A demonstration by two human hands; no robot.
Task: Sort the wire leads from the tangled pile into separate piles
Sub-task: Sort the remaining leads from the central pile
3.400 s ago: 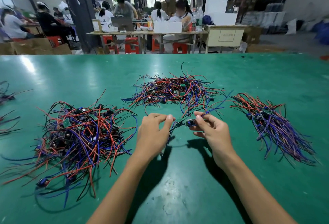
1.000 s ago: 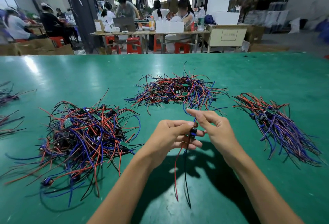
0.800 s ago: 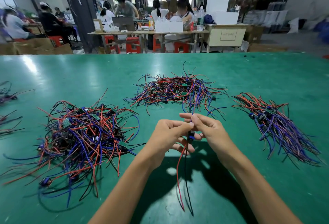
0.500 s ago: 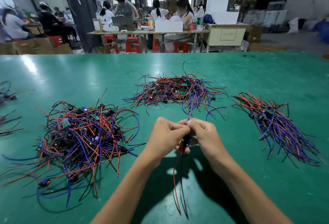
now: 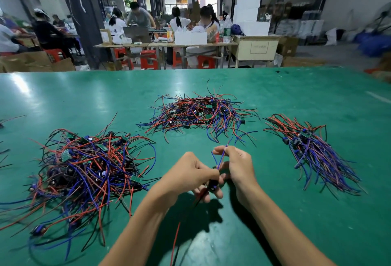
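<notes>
Here, low in the middle of the frame, one wire lead (image 5: 214, 183) is held above the bench (image 5: 275, 96): a small dark component with thin blue wires rising from it and red and black wires trailing toward the bottom edge. The left hand (image 5: 190, 175) pinches the component; the right hand (image 5: 238, 165) pinches the blue wires near their tips. A big tangled pile (image 5: 88, 166) lies at left, a flatter pile (image 5: 203, 113) at upper centre, and a combed bundle (image 5: 313, 151) at right.
</notes>
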